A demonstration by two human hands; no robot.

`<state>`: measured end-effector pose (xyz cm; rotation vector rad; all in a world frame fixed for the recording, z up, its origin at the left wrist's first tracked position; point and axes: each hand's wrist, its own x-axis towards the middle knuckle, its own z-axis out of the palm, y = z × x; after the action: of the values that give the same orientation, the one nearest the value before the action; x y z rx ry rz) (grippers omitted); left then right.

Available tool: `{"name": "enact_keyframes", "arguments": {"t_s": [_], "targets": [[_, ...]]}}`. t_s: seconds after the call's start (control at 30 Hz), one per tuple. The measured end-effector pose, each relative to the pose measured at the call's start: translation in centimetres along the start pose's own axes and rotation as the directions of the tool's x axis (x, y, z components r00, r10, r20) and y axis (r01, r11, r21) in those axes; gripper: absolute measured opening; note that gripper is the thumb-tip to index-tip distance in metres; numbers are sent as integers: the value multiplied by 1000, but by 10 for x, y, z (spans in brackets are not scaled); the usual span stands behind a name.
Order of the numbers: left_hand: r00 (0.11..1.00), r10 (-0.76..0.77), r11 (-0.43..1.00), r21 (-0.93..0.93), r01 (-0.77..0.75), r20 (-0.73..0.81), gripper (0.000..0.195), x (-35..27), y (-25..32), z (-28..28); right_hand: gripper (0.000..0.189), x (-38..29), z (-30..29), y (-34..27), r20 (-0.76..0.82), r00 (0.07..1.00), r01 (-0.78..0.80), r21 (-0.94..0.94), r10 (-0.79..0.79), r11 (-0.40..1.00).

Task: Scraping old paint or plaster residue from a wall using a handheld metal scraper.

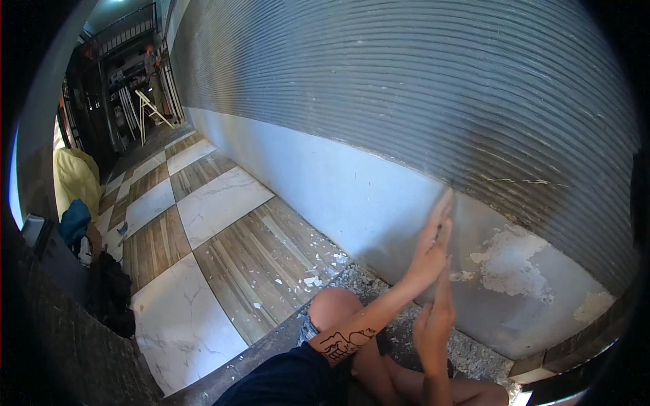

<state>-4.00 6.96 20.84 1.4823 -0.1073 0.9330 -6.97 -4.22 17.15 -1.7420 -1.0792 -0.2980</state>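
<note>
My left hand (434, 237) reaches up in front of the painted lower wall band (325, 167), its fingers stretched close together towards the edge of the ribbed wall surface (355, 76). Blur hides whether it holds anything thin. Just below is my right hand (434, 322), partly curled, with a finger pointing up near my left wrist; whether something lies in it cannot be told. Right of both hands, a pale patch of peeled paint (513, 264) shows on the lower wall.
Paint flakes (311, 281) lie on the wood-look and marble-look floor tiles (218, 198). Rough rubble-like ground (360, 279) borders the wall. Dark cloth (109, 294) and a yellow cover (76, 175) are at the left. Far back, a person (152, 76) stands by a stepladder (147, 109).
</note>
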Motion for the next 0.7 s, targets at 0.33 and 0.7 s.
{"name": "enact_keyframes", "arguments": {"t_s": [0.33, 0.7], "targets": [[996, -86, 993, -76, 85, -11, 48, -18, 5, 10, 64, 4, -11, 0, 24, 999, 34, 7, -35, 999], [981, -189, 941, -280, 191, 34, 45, -29, -4, 6, 59, -3, -6, 11, 5, 996, 89, -107, -89, 990]]}}
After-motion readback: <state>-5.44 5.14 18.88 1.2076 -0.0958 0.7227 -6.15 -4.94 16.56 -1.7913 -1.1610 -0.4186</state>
